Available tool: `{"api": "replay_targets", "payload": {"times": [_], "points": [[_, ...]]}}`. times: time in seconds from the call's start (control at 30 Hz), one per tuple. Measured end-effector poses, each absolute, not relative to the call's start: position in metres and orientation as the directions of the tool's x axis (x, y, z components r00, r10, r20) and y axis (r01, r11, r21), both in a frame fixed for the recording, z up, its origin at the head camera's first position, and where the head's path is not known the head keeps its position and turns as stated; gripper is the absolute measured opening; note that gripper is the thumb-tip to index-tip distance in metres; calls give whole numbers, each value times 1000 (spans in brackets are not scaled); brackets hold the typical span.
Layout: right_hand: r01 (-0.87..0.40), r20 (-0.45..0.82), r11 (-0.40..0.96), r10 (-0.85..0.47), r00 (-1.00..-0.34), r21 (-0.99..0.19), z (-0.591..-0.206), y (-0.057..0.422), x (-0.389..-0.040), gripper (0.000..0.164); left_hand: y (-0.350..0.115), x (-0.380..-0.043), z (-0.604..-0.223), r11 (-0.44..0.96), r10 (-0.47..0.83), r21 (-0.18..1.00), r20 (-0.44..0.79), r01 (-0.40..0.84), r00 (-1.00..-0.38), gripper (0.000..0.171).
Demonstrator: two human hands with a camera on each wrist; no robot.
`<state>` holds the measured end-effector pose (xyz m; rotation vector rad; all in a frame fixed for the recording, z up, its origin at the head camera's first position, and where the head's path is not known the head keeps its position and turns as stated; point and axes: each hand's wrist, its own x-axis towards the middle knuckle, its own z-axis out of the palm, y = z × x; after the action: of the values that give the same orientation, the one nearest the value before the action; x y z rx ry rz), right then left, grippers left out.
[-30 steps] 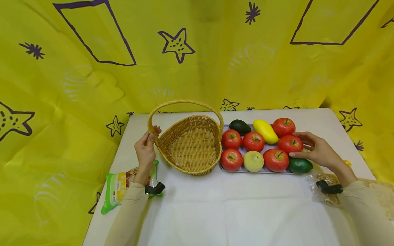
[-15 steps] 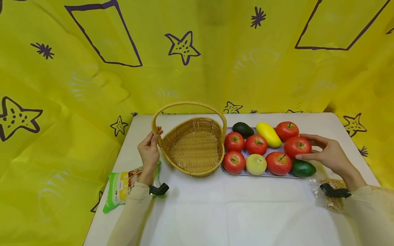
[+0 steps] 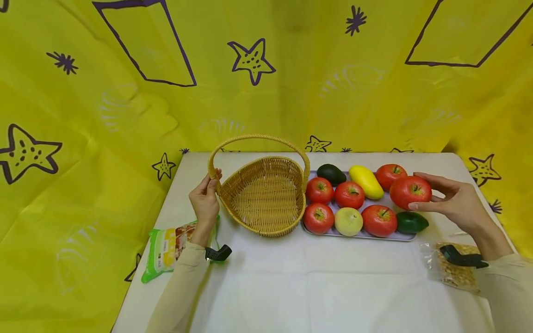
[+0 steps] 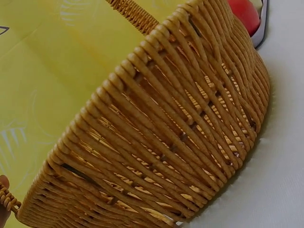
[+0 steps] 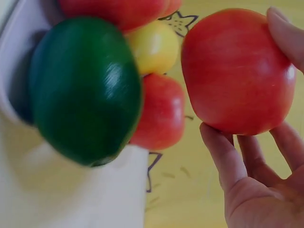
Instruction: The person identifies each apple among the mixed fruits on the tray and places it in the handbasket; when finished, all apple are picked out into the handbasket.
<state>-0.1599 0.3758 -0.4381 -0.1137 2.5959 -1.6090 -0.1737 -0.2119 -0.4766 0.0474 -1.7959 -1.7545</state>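
My left hand (image 3: 205, 200) grips the base of the arched handle of a wicker basket (image 3: 266, 196), which stands on the table with nothing inside. In the left wrist view the woven side of the basket (image 4: 156, 123) fills most of the picture. Between thumb and fingers, my right hand (image 3: 462, 201) holds a red apple (image 3: 410, 193) above the right end of a pale purple tray (image 3: 370, 236). The right wrist view shows the held apple (image 5: 240, 71) raised beside a dark green fruit (image 5: 85, 90) that lies in the tray.
Several more apples (image 3: 379, 221), a yellow mango (image 3: 366, 181), a pale yellow round fruit (image 3: 348, 221) and a dark avocado (image 3: 331, 175) lie in the tray. A green-edged food packet (image 3: 166, 249) lies by my left forearm. A clear bag of grains (image 3: 455, 275) lies under my right wrist.
My right hand first reached round the apple among the others, then lifted it up off the tray and slightly right. My left hand has stayed on the basket handle.
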Motion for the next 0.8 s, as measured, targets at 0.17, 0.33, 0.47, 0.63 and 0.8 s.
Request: {"api": "replay_targets", "payload": {"times": [0.17, 0.33, 0.47, 0.63, 0.8], "points": [[-42, -2, 327, -133, -991, -944, -429, 362, -159, 75, -211, -176, -478, 128, -450, 916, 396, 381, -800, 30], [-110, 48, 290, -215, -975, -951, -417, 335, -157, 80, -211, -175, -479, 147, -467, 919, 390, 366, -794, 30], [-163, 99, 208, -287, -953, -964, -412, 312, -154, 79, -210, -176, -476, 150, -470, 918, 393, 368, -790, 29], [-224, 158, 181, -320, -934, -958, -409, 278, -157, 77, -211, -175, -474, 168, -472, 918, 394, 358, -789, 29], [-219, 188, 31, -401, -897, -975, -410, 248, -165, 77, -211, -173, -475, 192, -471, 913, 407, 360, -783, 29]]}}
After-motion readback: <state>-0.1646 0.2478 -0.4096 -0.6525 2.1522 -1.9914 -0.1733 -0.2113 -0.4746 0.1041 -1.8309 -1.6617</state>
